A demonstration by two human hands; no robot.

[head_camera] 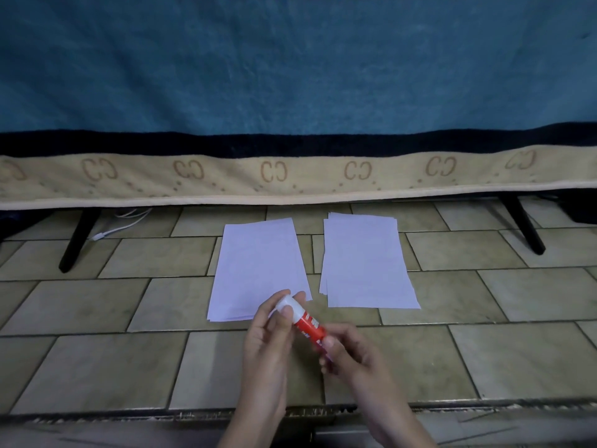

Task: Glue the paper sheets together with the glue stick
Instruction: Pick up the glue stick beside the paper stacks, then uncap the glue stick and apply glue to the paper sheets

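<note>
Holding the glue stick (302, 321) in both hands low in the middle of the frame, I have it tilted, its white cap toward the upper left and its red body running down to the lower right. My left hand (268, 347) is curled round the white cap end, thumb and fingers pinching it, so that grip is grasping the cap. My right hand (350, 354) pinches the lower end of the red body, fingers curled round it, so that grip is grasping the glue stick too. Whether the cap has come loose I cannot tell. Just above my hands, on the tiled floor (484, 357), lie two lots of white paper side by side with a gap between them: the left stack of sheets (255, 263), whose near right corner sits behind my left fingertips, and the right stack of sheets (365, 260), slightly fanned at its edges. Across the upper half of the frame hangs a blue blanket (290, 66) with a tan patterned border, black furniture legs (77, 240) showing beneath it, and a white cable (126, 221) lies on the floor at the left.
</note>
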